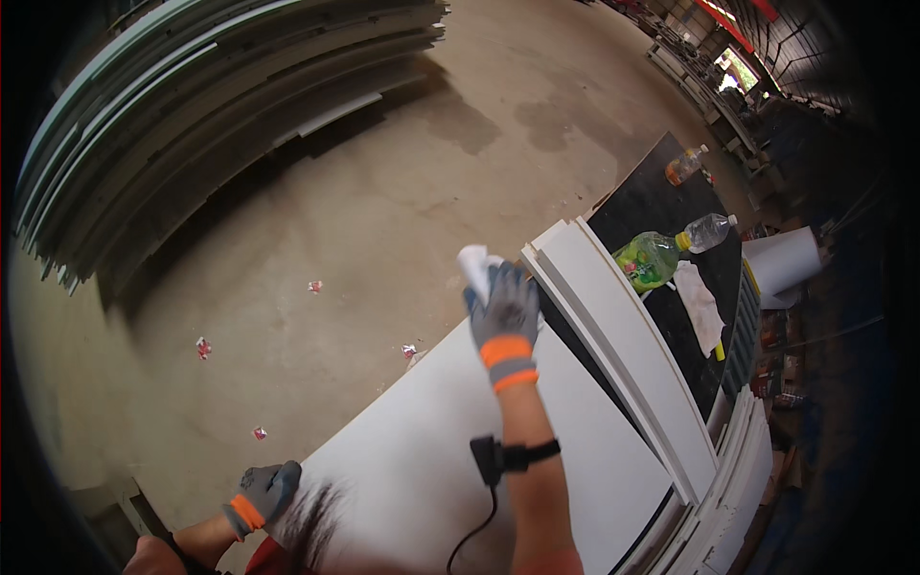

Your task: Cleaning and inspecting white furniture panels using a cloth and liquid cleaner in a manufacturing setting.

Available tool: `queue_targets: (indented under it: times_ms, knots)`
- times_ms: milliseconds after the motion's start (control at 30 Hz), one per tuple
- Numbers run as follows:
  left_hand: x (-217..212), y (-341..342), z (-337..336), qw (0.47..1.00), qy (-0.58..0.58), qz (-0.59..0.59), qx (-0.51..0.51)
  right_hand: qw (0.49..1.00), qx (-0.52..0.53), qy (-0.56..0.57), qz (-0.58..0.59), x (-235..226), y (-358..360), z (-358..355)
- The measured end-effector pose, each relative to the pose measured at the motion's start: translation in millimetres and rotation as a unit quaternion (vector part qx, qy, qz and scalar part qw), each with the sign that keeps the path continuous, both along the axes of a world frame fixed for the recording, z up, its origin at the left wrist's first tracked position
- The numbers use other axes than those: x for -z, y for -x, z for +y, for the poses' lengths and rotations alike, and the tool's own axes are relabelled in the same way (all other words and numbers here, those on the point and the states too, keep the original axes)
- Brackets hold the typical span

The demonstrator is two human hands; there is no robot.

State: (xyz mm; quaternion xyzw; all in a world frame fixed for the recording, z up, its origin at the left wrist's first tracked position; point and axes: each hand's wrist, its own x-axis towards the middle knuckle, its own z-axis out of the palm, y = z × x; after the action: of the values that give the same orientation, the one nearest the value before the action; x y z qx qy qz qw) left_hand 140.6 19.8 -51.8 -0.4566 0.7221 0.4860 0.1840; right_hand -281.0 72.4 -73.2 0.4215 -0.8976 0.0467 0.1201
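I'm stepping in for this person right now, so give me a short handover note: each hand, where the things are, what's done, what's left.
Left hand: gloved, resting on the near left edge of the large white panel, steadying it.
Right hand: gloved, pressing a white cloth at the panel's far edge.
Nearby: more white panels stacked to the right; green bottle and a rag on the dark table.
Done: cannot tell how much is wiped.
Left: probably the rest of the surface.

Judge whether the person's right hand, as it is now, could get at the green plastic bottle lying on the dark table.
Probably yes. The right hand, holding a white cloth, is at the far edge of the white panel; only low stacked white boards lie between it and the green plastic bottle, nothing upright.
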Motion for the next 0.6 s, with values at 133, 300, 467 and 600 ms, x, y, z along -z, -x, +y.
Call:
queue_targets:
  times_ms: [133, 300, 467, 600]
  knots:
    - [13, -6, 1, 0.999, 0.017, 0.044, 0.007, 0.986, 0.085, -0.03, -0.137, -9, 2, -15]
    - [13, -11, -3, 0.999, -0.022, 0.025, 0.023, 0.993, -0.099, 0.003, -0.061, -7, -64, 6]
    - [12, -6, -2, 0.987, 0.042, 0.152, 0.022, 0.999, 0.021, 0.035, -0.001, -13, 10, -4]
    - [29, -26, -9, 0.999, -0.037, 0.027, 0.002, 0.978, -0.206, 0.016, -0.031, -13, -69, -16]
